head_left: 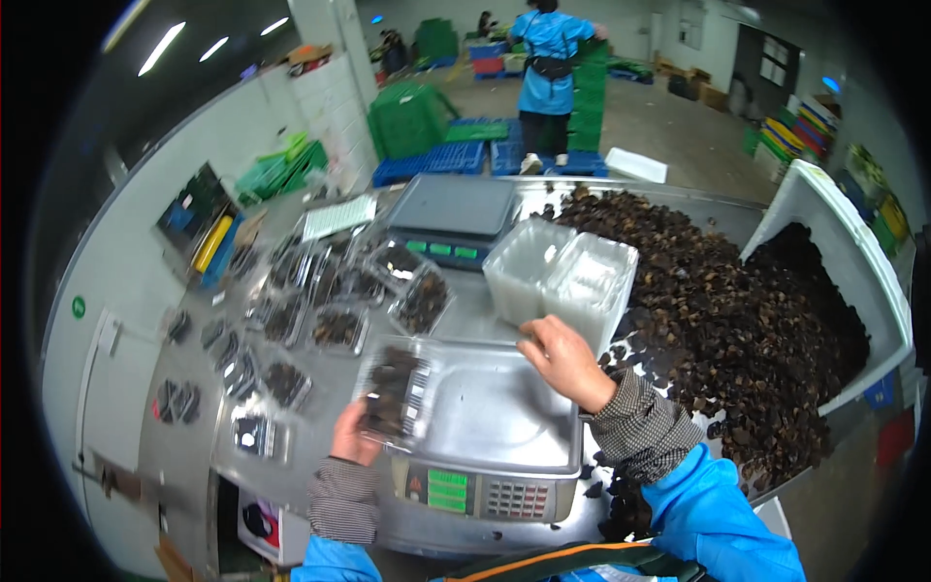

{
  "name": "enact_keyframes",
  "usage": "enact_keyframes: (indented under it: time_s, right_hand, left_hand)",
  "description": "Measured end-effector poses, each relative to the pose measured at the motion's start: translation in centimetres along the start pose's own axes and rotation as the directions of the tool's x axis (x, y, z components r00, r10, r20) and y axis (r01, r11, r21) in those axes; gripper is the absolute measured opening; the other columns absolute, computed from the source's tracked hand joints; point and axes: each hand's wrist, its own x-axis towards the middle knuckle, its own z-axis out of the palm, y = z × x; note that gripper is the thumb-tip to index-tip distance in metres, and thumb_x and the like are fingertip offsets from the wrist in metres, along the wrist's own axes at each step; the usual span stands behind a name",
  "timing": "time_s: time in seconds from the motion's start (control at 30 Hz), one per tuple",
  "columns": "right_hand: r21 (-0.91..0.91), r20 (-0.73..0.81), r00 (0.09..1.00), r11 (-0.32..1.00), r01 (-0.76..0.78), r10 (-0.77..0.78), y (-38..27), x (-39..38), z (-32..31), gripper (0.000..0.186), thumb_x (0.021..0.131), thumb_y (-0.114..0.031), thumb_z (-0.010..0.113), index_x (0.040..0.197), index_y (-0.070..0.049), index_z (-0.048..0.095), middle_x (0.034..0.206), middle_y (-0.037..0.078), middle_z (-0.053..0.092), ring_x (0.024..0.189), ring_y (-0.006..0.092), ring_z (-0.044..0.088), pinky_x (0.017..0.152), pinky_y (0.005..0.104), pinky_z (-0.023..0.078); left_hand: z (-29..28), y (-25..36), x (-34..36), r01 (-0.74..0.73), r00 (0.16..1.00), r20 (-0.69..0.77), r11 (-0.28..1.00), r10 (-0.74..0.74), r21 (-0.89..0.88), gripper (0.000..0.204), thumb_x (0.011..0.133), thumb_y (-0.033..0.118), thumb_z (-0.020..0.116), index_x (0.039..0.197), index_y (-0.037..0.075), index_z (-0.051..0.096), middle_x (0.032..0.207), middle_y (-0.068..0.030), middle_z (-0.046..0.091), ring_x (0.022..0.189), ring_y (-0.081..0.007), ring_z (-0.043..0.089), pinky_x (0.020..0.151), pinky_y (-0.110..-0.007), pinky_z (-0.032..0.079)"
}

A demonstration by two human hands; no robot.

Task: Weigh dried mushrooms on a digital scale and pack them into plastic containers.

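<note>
From my remote seat I have the left hand closed on the near-left side of a filled clear pack, over the left rim of the front scale by the bench's near edge. The right hand is half curled above the scale's right side, nothing visible in it, beside stacked clear trays. I'd hold the pack level and lightly, lest thin walls buckle. Toward the bench's right edge lies a loose heap of dark pieces; other packs crowd the left. I can't tell whether the held pack touches the scale; its underside is hidden.
</note>
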Motion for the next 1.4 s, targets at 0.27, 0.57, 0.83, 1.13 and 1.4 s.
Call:
enact_keyframes:
  time_s: [0.27, 0.57, 0.83, 1.13, 1.4]
  right_hand:
    - [-0.752, 0.062, 0.998, 0.659, 0.035, 0.018, 9.4, 1.2, -3.2, 0.021, 0.081, -0.022, 0.067, 0.087, -0.002, 0.061, 0.085, 0.013, 0.060, 0.084, 0.0317, 0.060, 0.083, 0.0430, 0.047]
    - [-0.507, -0.172, 0.960, 0.855, 0.106, -0.221, 7.8, 2.6, -4.9, 0.027, 0.068, -0.011, 0.073, 0.083, -0.002, 0.053, 0.086, 0.016, 0.057, 0.085, 0.0341, 0.057, 0.079, 0.0452, 0.045]
    - [-0.352, -0.140, 0.903, 0.873, 0.338, -0.406, -1.1, -7.7, 1.0, 0.019, 0.071, -0.015, 0.065, 0.082, -0.007, 0.052, 0.076, 0.009, 0.053, 0.076, 0.0282, 0.058, 0.089, 0.0460, 0.048]
    - [-0.194, -0.185, 0.978, 0.972, -0.130, 0.094, 3.2, -17.6, -5.4, 0.049, 0.068, -0.035, 0.076, 0.103, -0.007, 0.058, 0.091, 0.013, 0.054, 0.092, 0.0324, 0.055, 0.085, 0.0452, 0.043]
    - [-0.651, -0.567, 0.552, 0.078, -0.755, 0.612, 20.7, -33.2, -26.1, 0.079, 0.075, -0.059, 0.071, 0.136, -0.018, 0.044, 0.107, 0.018, 0.055, 0.093, 0.0342, 0.060, 0.078, 0.0446, 0.049]
  left_hand:
    - [0.4, 4.3, 5.1, -0.195, 0.899, -0.406, 0.980, 0.164, -0.038, 0.099, 0.088, 0.057, 0.063, 0.155, 0.027, -0.004, 0.150, -0.0241, 0.029, 0.122, -0.0378, 0.052, 0.103, -0.056, 0.044]
    - [9.4, -5.7, -3.7, 0.179, 0.984, -0.041, 0.948, -0.175, 0.264, 0.059, 0.099, 0.049, 0.050, 0.146, 0.016, 0.035, 0.126, -0.0167, 0.058, 0.106, -0.0240, 0.060, 0.095, -0.043, 0.049]
    - [14.8, -11.2, -10.1, 0.142, 0.790, 0.442, 0.827, -0.425, 0.544, 0.065, 0.099, 0.045, 0.052, 0.142, -0.001, 0.039, 0.125, -0.0247, 0.059, 0.106, -0.0271, 0.062, 0.096, -0.039, 0.050]
    - [16.4, -16.9, -10.9, 0.293, 0.626, 0.451, 0.728, -0.636, 0.620, 0.042, 0.102, 0.029, 0.051, 0.131, -0.001, 0.050, 0.111, -0.0191, 0.067, 0.096, -0.0196, 0.064, 0.082, -0.029, 0.051]
    - [17.4, -21.7, -11.7, 0.278, 0.657, 0.289, 0.580, -0.697, 0.766, 0.039, 0.102, 0.025, 0.051, 0.135, 0.004, 0.048, 0.119, -0.0135, 0.064, 0.099, -0.0180, 0.063, 0.082, -0.029, 0.053]
